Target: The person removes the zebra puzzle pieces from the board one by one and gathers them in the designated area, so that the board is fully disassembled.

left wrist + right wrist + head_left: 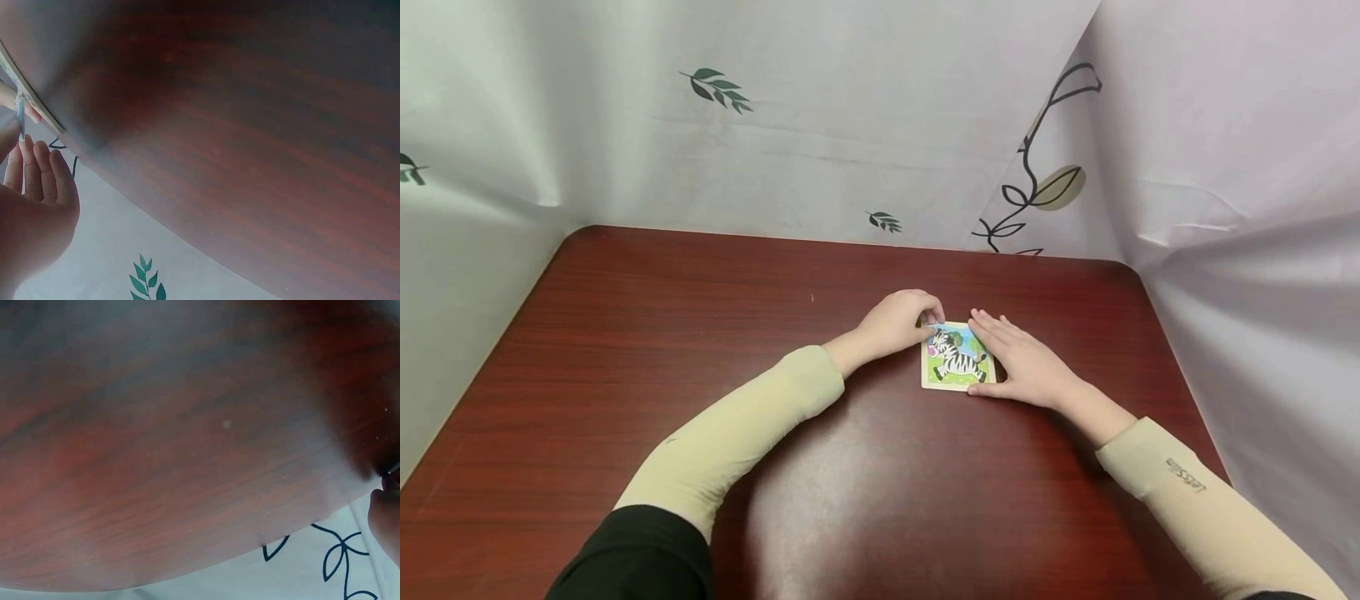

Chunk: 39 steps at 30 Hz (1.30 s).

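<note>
A small square zebra puzzle (957, 358) with a pale wooden border lies flat on the table. At its upper left corner my left hand (898, 323) pinches a thin puzzle piece (22, 117) between thumb and fingertips; the left wrist view shows this piece edge-on, tilted up from the board (39, 99). My right hand (1026, 362) rests along the puzzle's right side, its fingers straight near the upper right corner and its thumb at the lower right corner. Only a sliver of the right hand (386, 515) enters the right wrist view.
The puzzle sits on a glossy reddish-brown table (850, 483) with rounded far corners. A white curtain (850, 108) with leaf prints hangs right behind the far edge and along both sides.
</note>
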Each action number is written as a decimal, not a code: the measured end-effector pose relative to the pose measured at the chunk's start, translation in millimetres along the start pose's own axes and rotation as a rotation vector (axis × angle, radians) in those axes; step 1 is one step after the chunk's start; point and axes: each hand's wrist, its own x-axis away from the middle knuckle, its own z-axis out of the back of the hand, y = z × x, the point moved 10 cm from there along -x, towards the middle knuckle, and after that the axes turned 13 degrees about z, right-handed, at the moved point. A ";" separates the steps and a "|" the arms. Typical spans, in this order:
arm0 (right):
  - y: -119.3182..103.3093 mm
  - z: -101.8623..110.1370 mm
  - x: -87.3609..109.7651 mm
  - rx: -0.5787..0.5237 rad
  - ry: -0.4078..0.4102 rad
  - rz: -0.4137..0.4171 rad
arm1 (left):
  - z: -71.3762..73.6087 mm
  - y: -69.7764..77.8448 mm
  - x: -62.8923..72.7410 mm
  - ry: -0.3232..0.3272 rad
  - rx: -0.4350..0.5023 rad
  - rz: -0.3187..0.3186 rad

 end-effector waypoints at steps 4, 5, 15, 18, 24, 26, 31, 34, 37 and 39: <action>-1.2 1.1 -0.5 0.004 0.002 0.005 | 3.4 -5.3 -0.5 -0.009 0.063 0.018; -1.7 1.6 -0.7 0.005 0.002 0.006 | 4.5 -6.8 -0.6 -0.012 0.079 0.022; -3.8 4.0 -1.3 0.039 -0.017 0.021 | 35.5 -23.6 1.5 -0.034 0.145 0.022; -3.9 4.3 -1.8 0.041 -0.021 0.033 | 47.2 -37.4 4.4 -0.053 0.117 0.040; -2.6 2.9 -1.6 0.038 -0.025 0.058 | 64.8 -71.6 18.1 -0.095 0.092 0.089; -2.1 2.2 -2.1 0.037 -0.027 0.063 | 70.5 -82.3 23.5 -0.109 0.091 0.109; -1.8 1.6 -1.9 0.032 -0.037 0.058 | 84.9 -106.2 36.4 -0.130 0.064 0.140; -2.7 3.0 -1.0 0.029 -0.035 0.055 | 94.1 -121.0 43.3 -0.133 0.041 0.154; -3.7 4.4 -0.5 0.029 -0.029 0.056 | 102.6 -136.8 51.0 -0.139 0.028 0.180; -4.4 5.2 -0.5 0.029 -0.024 0.060 | 106.3 -147.0 55.4 -0.149 0.021 0.199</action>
